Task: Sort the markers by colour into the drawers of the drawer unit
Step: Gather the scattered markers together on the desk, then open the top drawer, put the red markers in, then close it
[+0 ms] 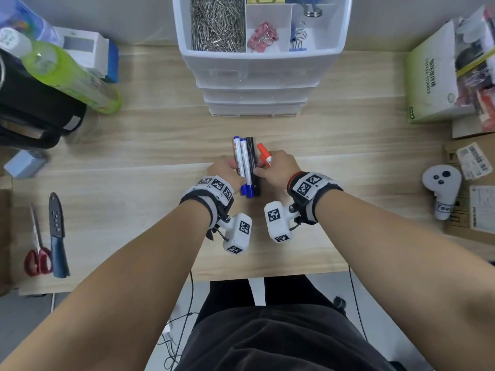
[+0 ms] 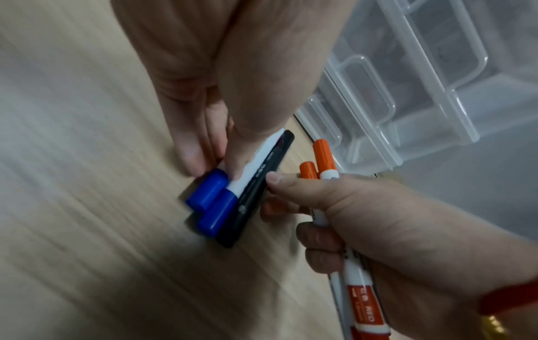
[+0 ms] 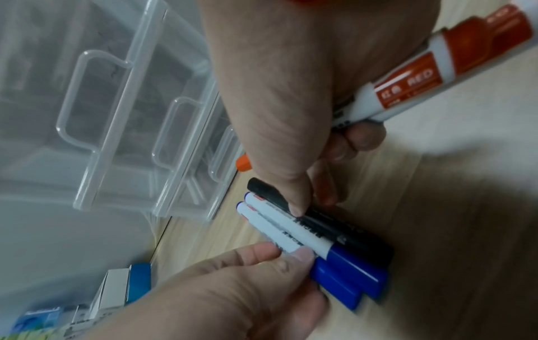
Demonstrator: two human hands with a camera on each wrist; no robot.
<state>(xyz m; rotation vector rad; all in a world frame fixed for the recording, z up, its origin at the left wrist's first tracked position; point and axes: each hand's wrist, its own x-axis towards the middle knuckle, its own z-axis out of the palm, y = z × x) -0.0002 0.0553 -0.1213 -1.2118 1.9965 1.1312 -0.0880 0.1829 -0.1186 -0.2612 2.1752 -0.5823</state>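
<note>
Table (image 1: 134, 183) centre: left hand (image 1: 225, 170) grip pinches blue markers (image 1: 242, 162). Right hand (image 1: 280, 167), at 3 o'clock, clamps red markers (image 1: 263, 155), fingertip touching black marker (image 1: 251, 156); likely separating colours. Drawer unit (image 1: 257, 84) at 12 o'clock.

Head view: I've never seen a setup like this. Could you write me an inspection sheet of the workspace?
Surface: pale wooden desk.
Job's things: two blue markers and a black marker lie side by side; drawer unit behind them, drawers look shut.
Clutter: scissors, sheathed knife, green bottle, white controller.
Hands: left hand pinches the blue markers; right hand grips red markers, a fingertip touching the black marker.
Cables: black cables hang below the desk edge.
Surroundings: black bag left, boxes right.
</note>
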